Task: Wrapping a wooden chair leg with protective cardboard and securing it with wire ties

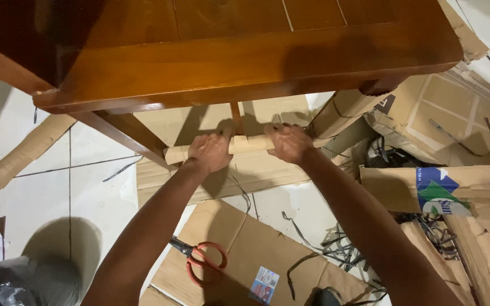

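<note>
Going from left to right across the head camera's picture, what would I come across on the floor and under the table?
Loose cardboard strip → red-handled scissors → left hand on the cardboard wrap → right hand → blue-and-green printed box.

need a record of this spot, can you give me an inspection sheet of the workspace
surface: white tiled floor, partly covered by flattened brown cardboard sheets
job's things: cardboard wrap around a rail under the brown wooden table
clutter: red-handled scissors on cardboard; printed carton; grey plastic bag
grippers: left hand and right hand both grip the wrap
cables: nothing seen; loose black packing straps on the floor
surroundings: torn cardboard strip at left
</note>
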